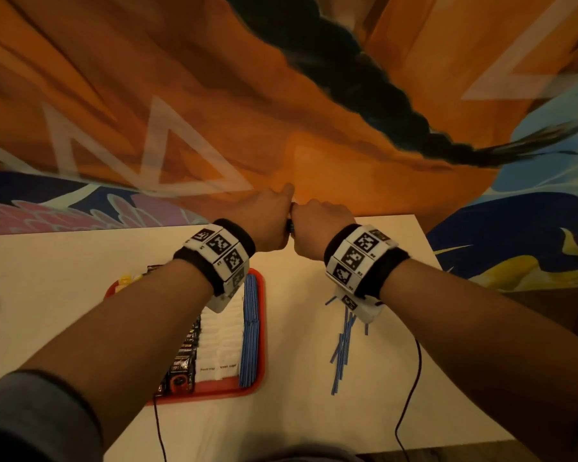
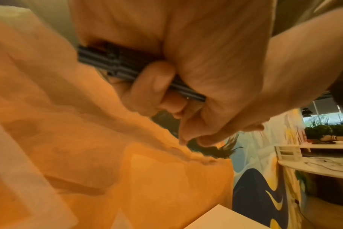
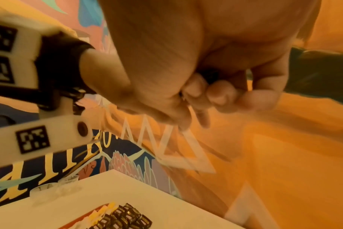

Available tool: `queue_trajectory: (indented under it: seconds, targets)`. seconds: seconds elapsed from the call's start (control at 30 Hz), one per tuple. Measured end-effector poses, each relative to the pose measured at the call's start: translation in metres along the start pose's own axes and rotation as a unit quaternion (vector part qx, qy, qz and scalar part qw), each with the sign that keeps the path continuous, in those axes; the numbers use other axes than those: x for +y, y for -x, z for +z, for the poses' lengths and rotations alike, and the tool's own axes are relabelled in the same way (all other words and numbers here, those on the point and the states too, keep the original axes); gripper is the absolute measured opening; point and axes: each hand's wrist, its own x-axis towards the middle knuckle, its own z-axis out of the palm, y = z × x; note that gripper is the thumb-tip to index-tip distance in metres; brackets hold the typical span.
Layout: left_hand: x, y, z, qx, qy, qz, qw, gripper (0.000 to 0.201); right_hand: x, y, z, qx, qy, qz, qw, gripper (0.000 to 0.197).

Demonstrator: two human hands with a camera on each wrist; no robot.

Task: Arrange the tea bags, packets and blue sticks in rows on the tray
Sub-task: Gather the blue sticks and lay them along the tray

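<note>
Bundle of blue sticks (image 2: 116,60): held above the tabletop (image 1: 314,411), between both fists. Left hand (image 1: 264,225) and right hand (image 1: 317,228): each grip curled tightly round the bundle, knuckles nearly touching.

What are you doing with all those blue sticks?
A person is sorting little things into rows on a red tray. Right now the left hand and the right hand are held up together above the table, both gripping a small bundle of blue sticks. The tray already holds a row of blue sticks, white packets and dark packets. More loose blue sticks lie on the table to the right of the tray.
</note>
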Motion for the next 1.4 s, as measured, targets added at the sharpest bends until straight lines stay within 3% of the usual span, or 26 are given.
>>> queue_trajectory:
  seconds: [0.17, 0.23, 0.3, 0.37, 0.43, 0.53, 0.6, 0.93, 1.03, 1.1, 1.17, 1.3, 1.4]
  targets:
    - [-0.004, 0.006, 0.005, 0.022, 0.008, 0.062, 0.998, 0.033, 0.003, 0.001, 0.016, 0.027, -0.034, 0.033, 0.999, 0.021]
    - [-0.01, 0.01, 0.005, 0.024, 0.084, 0.06, 0.994, 0.031, 0.008, 0.002, 0.018, 0.026, -0.047, 0.047, 0.997, 0.02]
    - [-0.016, 0.015, 0.004, 0.043, 0.223, 0.041, 0.973, 0.022, 0.014, 0.002, 0.017, 0.032, -0.064, 0.067, 0.995, 0.017]
    - [-0.017, 0.019, 0.002, 0.064, 0.399, -0.013, 0.915, 0.011, 0.019, 0.002, 0.013, 0.055, -0.074, 0.081, 0.992, 0.013]
    - [-0.012, 0.02, 0.002, 0.08, 0.527, -0.077, 0.843, 0.015, 0.019, 0.001, 0.008, 0.07, -0.081, 0.086, 0.99, 0.013]
    - [-0.004, 0.018, 0.001, 0.11, 0.617, -0.158, 0.763, 0.026, 0.017, 0.0, 0.003, 0.081, -0.096, 0.089, 0.988, 0.011]
    - [-0.003, 0.016, 0.0, 0.125, 0.647, -0.186, 0.729, 0.025, 0.016, -0.001, 0.0, 0.086, -0.099, 0.087, 0.988, 0.012]
    - [0.008, 0.013, 0.011, 0.118, 0.639, -0.179, 0.739, 0.028, 0.017, 0.002, 0.002, 0.08, -0.068, 0.08, 0.991, 0.009]
    - [0.005, 0.013, 0.014, 0.142, 0.636, -0.178, 0.738, 0.026, 0.019, -0.002, 0.001, 0.089, -0.152, 0.053, 0.983, 0.025]
    - [-0.001, 0.014, 0.015, 0.154, 0.641, -0.181, 0.73, 0.024, 0.026, -0.002, -0.002, 0.066, -0.268, 0.014, 0.961, 0.044]
    - [-0.006, 0.014, 0.015, 0.171, 0.659, -0.186, 0.708, 0.026, 0.032, -0.004, -0.004, 0.074, -0.393, -0.001, 0.916, 0.056]
    - [-0.003, 0.013, 0.017, 0.189, 0.674, -0.183, 0.69, 0.027, 0.026, -0.019, 0.0, 0.148, -0.639, 0.07, 0.752, 0.053]
    - [0.005, 0.01, 0.019, 0.184, 0.682, -0.172, 0.686, 0.028, 0.01, -0.023, 0.005, 0.145, -0.703, 0.074, 0.693, 0.05]
